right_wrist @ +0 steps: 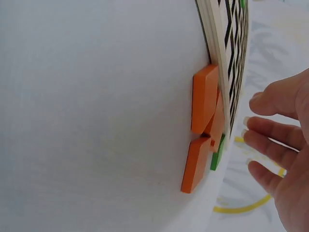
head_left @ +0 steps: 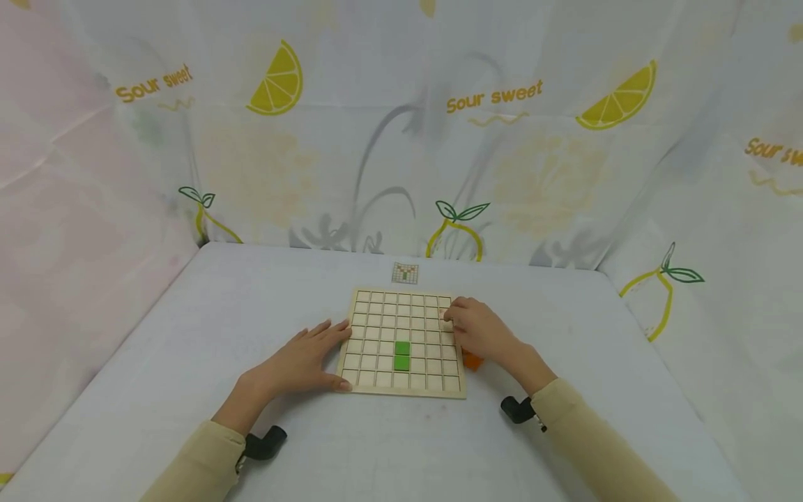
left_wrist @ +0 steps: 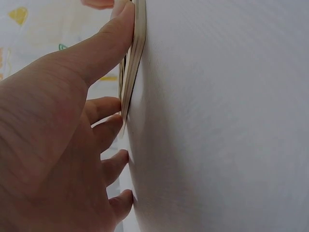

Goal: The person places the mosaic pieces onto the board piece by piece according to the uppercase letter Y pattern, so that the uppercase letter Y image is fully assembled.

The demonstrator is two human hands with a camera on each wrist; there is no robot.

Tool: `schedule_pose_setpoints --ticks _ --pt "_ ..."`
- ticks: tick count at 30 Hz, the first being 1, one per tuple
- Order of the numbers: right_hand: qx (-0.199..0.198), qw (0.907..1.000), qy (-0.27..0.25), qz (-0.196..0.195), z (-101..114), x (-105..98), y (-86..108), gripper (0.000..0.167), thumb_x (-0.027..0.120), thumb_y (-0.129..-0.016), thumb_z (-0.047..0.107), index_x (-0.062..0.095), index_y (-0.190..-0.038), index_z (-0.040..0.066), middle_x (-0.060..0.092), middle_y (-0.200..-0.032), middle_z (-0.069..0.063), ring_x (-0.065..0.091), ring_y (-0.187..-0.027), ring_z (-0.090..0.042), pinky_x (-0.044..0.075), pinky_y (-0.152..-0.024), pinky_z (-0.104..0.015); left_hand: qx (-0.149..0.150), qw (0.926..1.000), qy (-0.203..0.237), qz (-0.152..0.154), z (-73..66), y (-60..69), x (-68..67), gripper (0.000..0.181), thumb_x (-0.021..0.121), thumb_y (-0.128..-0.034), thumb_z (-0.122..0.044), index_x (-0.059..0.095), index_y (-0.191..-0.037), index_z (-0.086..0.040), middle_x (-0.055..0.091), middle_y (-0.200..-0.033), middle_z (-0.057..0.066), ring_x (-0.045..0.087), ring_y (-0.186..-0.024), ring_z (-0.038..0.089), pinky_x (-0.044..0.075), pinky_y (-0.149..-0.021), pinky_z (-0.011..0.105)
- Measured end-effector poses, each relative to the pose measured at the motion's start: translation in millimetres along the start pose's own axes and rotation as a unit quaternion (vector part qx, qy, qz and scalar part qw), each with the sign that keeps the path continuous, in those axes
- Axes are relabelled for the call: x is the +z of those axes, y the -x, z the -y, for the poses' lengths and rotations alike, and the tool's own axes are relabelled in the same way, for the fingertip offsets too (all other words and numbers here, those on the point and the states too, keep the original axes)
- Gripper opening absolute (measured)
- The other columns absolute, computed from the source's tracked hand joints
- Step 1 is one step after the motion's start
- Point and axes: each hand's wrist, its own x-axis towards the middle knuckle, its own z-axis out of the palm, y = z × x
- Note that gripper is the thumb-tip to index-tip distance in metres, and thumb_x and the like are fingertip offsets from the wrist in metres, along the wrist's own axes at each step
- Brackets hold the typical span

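A wooden grid board [head_left: 370, 362] lies flat on the table, with two green tiles [head_left: 401, 355] set one behind the other in its lower middle. My left hand [head_left: 307, 359] is spread at the board's left side, thumb and fingertips touching its edge. Over the right-hand columns hovers my right hand [head_left: 479, 331], its fingers bent. In the right wrist view, no tile shows between the thumb [right_wrist: 275, 101] and the fingers of that hand. Beside the board's right edge lie several orange tiles [right_wrist: 205, 96] and a green tile [right_wrist: 217, 153], partly under the right hand in the head view.
A small card [head_left: 404, 272] with a printed grid pattern lies behind the board. White cloth covers the table [head_left: 401, 446], and a lemon-print curtain [head_left: 351, 153] hangs around its back and sides. Black wrist mounts [head_left: 266, 443] stick out beside the sleeves.
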Motion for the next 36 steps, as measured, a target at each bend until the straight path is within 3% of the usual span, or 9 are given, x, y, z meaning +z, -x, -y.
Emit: schedule_pose_setpoints --ticks 8,19,36 --pt "0.046 0.9989 0.004 0.01 -13.0 2.7 3.8 0.021 0.066 -0.089 0.003 0.071 -0.11 0.007 0.067 -0.116 -0.008 0.063 -0.108 -0.027 0.055 -0.095 -0.044 -0.001 1.0 0.005 0.004 -0.5 -0.4 0.9 0.1 0.076 -0.0755 -0.061 0.036 -0.154 -0.014 0.027 -0.165 0.004 0.02 -0.153 0.038 0.018 -0.119 0.067" --pt "0.052 0.9985 0.008 0.016 -17.0 1.0 6.9 0.027 0.064 -0.084 -0.005 0.071 -0.107 0.008 0.068 -0.111 -0.008 0.063 -0.102 -0.027 0.055 -0.092 -0.044 -0.005 1.0 -0.001 0.001 -0.1 -0.1 1.1 0.1 0.075 -0.0756 -0.063 0.036 -0.155 -0.015 0.026 -0.165 0.003 0.02 -0.153 0.038 0.018 -0.12 0.066" --pt "0.079 0.9965 0.015 0.021 -23.9 0.6 7.4 0.022 0.065 -0.083 -0.006 0.071 -0.101 0.005 0.066 -0.099 -0.009 0.059 -0.087 -0.022 0.055 -0.083 -0.039 -0.004 1.0 0.002 -0.001 -1.8 1.7 0.0 0.099 0.076 -0.0764 -0.061 0.037 -0.154 -0.014 0.027 -0.165 0.004 0.02 -0.153 0.038 0.018 -0.12 0.066"
